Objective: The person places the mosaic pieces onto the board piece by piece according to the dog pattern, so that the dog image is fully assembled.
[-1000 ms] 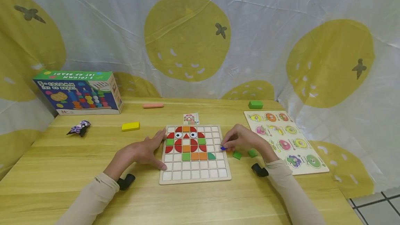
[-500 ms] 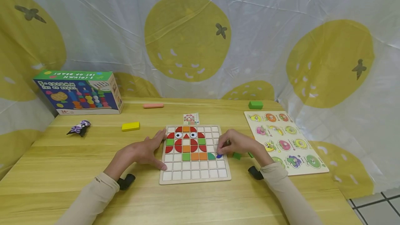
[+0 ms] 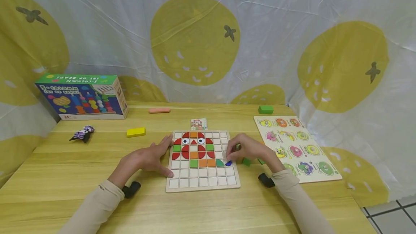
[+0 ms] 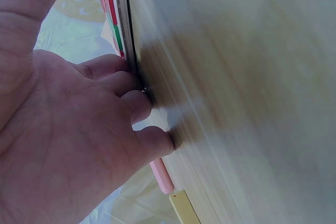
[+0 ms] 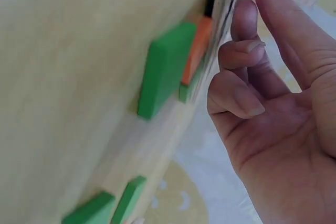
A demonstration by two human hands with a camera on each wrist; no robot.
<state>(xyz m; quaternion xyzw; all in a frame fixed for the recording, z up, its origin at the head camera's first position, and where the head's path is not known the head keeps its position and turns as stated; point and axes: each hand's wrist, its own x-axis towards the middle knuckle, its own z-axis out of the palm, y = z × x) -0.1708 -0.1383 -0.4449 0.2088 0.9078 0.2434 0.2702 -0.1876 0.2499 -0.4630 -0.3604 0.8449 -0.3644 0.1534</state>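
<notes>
A square wooden grid board point(image 3: 203, 187) lies on the table, with red, green, orange and eye-printed tiles set in its cells. My left hand point(image 3: 147, 159) rests against the board's left side, thumb and fingers spread along the edge; its palm point(image 4: 68, 129) fills much of the left wrist view. At the board's right side my right hand point(image 3: 245, 149) pinches a blue quarter-round tile point(image 3: 229, 163) at one of the cells, beside a teal quarter-round tile point(image 3: 219, 162). The right wrist view shows the curled fingers point(image 5: 236, 95), with only a sliver of blue at the thumb tip.
Loose green tiles point(image 3: 246, 161) lie right of the board, near a fruit puzzle board point(image 3: 312, 178). A small pattern card point(image 3: 199, 123) sits behind the grid. Farther off are a green block point(image 3: 265, 109), yellow block point(image 3: 135, 132), pink stick point(image 3: 159, 110), purple-black trinket point(image 3: 82, 134) and bead-set box point(image 3: 81, 98).
My right hand has moved left with the blue tile, from beside the board to a right-hand cell, where the tile now lies flatter. My left hand has stayed still.
</notes>
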